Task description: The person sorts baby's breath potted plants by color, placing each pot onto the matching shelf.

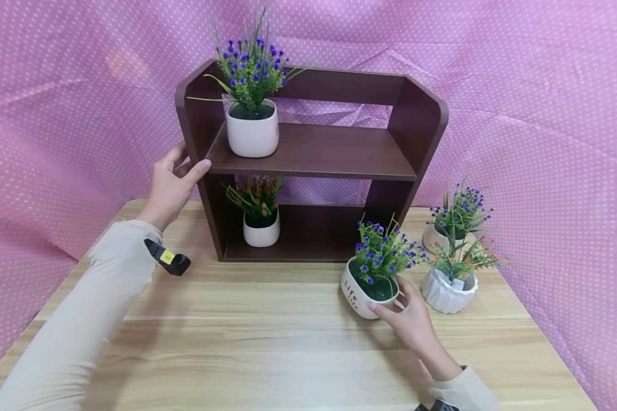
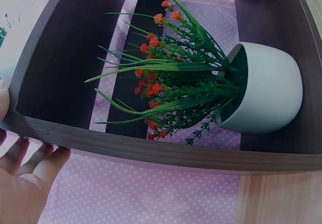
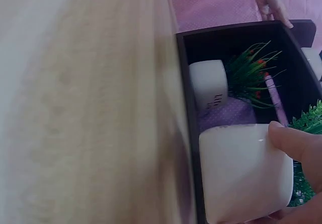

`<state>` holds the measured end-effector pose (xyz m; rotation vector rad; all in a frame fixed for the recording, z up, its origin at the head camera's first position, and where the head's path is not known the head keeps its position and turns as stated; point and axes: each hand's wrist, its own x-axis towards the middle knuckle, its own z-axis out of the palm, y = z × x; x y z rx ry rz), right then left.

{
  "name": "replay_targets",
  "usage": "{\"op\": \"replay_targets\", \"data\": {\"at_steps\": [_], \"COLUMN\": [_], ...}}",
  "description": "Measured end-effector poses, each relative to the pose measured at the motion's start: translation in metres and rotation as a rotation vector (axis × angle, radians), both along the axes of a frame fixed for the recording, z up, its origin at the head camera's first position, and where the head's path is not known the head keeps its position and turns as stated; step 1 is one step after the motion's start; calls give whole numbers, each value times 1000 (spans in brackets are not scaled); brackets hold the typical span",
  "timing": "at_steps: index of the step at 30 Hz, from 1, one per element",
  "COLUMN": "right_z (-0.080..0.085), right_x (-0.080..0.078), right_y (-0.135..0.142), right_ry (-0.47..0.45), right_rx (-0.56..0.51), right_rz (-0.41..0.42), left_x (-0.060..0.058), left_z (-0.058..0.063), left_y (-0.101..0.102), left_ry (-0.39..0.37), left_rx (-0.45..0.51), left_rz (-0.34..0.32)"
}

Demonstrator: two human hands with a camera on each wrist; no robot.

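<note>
My right hand (image 1: pixel 411 319) grips a white pot of purple-blue artificial flowers (image 1: pixel 370 302) by its rim and side. The pot, lettered "Life", is tilted in front of the shelf's lower right side; whether it touches the table cannot be told. In the right wrist view its pale wall (image 3: pixel 246 173) fills the lower middle, with the thumb on it. At the dark brown two-tier shelf (image 1: pixel 313 148), my left hand (image 1: pixel 169 182) holds the left side panel, thumb in front and fingers outside. A white pot with orange-red flowers (image 2: pixel 271 88) sits on the lower tier, at left.
Another purple-flowered pot (image 1: pixel 252 134) stands on the upper tier's left. To the right of the shelf, on the wooden table (image 1: pixel 267 342), are a purple-flowered pot (image 1: pixel 434 238) and a ribbed white pot with orange flowers (image 1: pixel 447 294). Pink dotted cloth (image 1: pixel 555 114) hangs behind.
</note>
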<state>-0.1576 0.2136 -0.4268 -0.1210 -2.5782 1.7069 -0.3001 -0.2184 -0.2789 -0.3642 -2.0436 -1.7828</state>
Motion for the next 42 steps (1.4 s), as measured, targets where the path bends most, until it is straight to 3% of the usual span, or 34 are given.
{"op": "replay_targets", "data": {"at_steps": [6,17,33,42], "right_z": [15,51,106,140], "right_x": [6,12,-1,-11], "right_y": [-3,-12,-29,-33], "right_ry": [28,173,442,407], "right_rx": [-41,-65,-89,-108], "right_rz": [9,35,99,102], "left_x": [1,-1,0,0], "left_z": [1,-2,1,1], "left_y": [1,-1,0,0], "left_ry": [8,6,-3,-11], "left_rx": [-4,17,-15,-46], "left_rz": [0,-11,3,18]}}
